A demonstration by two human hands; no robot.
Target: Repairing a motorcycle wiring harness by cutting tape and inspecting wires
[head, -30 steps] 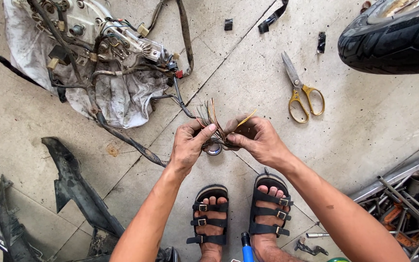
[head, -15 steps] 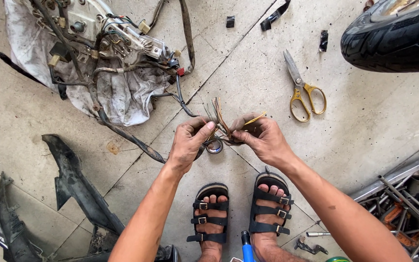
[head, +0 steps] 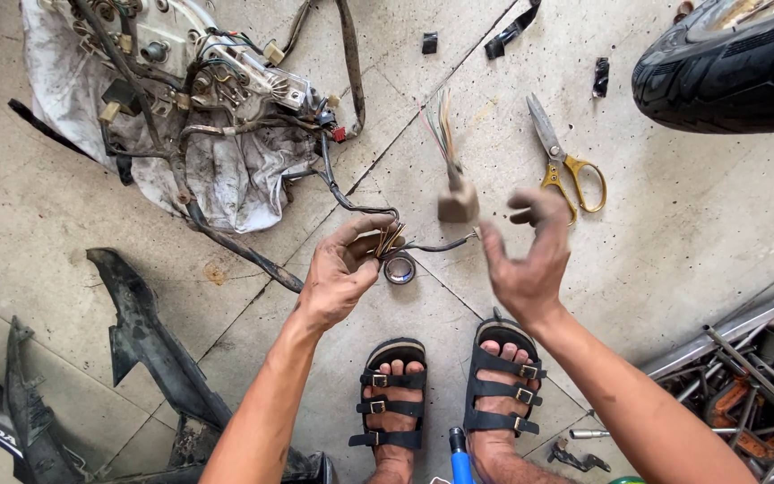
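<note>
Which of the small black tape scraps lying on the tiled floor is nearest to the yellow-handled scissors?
The short black tape scrap just right of the yellow-handled scissors' blade tips, beside the black tyre; the other two scraps lie farther left.

**Colours on the workshop floor**

The floor [head: 692,224] is pale grey-beige tile with dark joint lines. The scissors [head: 566,161] have yellow handles and grey blades. The plug [head: 457,199] is dull tan, trailing green, orange and yellowish wires. The cloth [head: 235,175] is dirty white, streaked grey. The tyre [head: 727,76] is black, as are the sandals [head: 445,394]. The cable [head: 253,255] is dark grey-black.
</note>
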